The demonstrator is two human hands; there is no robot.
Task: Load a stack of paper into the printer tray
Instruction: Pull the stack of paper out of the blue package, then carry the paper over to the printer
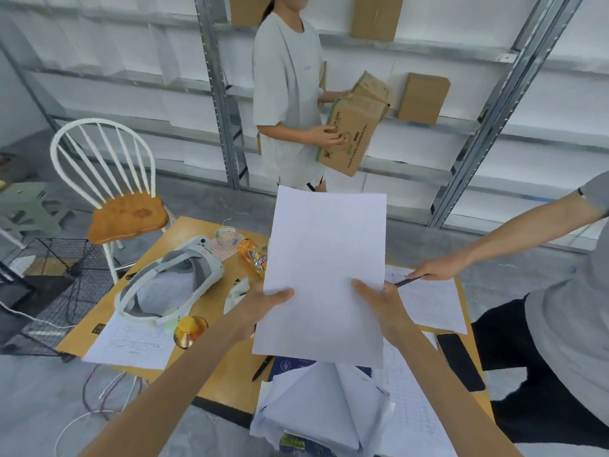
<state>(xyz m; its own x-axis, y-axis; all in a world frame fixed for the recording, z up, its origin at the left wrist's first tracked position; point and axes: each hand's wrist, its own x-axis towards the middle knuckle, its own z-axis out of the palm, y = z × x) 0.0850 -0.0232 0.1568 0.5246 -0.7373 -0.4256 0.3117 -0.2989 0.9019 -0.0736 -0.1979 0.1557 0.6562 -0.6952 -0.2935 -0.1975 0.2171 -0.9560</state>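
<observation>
Up front, both hands pinch the stack of paper (324, 278) by its lower edges: the left hand (263, 303) has its thumb pressed flat on the white top sheet, the right hand (384, 301) mirrors it on the other side, and the remaining fingers of each are hidden beneath. The paper is smooth, blank and rectangular, held raised above the wooden table (197, 232). Just below the wrists lies an opened white paper wrapper (326, 413), crumpled at its edges, with more sheets inside. Left of the left fingers rest a white headset (171, 282) and an orange bottle (189, 331). Beyond the right fingers, another person's hand (435, 270) holds a pen (408, 281) over a gridded form (431, 301).
</observation>
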